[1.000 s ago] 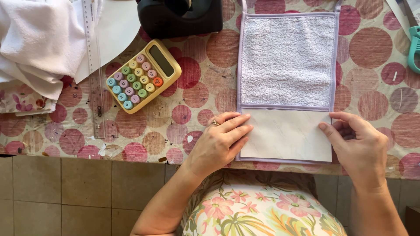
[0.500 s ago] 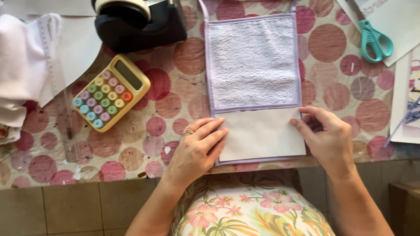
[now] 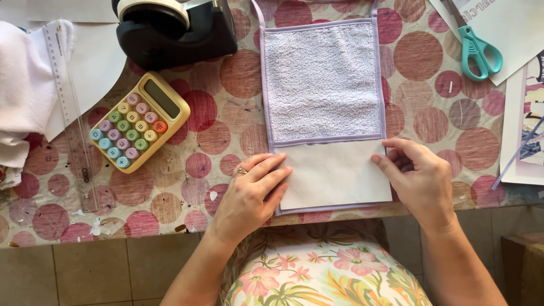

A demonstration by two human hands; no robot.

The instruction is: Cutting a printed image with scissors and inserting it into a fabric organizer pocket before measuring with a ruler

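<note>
**Both hands flat on a cloth panel at the counter's near edge**

The lilac terry towel [image 3: 322, 76] with bound edges lies lengthwise across the counter [image 3: 226, 85], its lower part covered by a smooth cream fabric panel [image 3: 334, 173] that reaches the near edge. The left hand [image 3: 249, 195], fingers extended and gripping nothing, presses on the panel's left side. The right hand [image 3: 416, 175], fingers loosely curled, rests its fingertips on the panel's right edge; whether it pinches the cloth cannot be told. The counter's covering bears pink and red dots. Left of the towel lie a yellow calculator [image 3: 139, 122] with pastel keys, a clear ruler [image 3: 71, 113] and white cloth [image 3: 20, 90]. A black tape dispenser [image 3: 173, 28] stands at the far edge; teal scissors [image 3: 479, 48] lie towards the far right corner.
</note>
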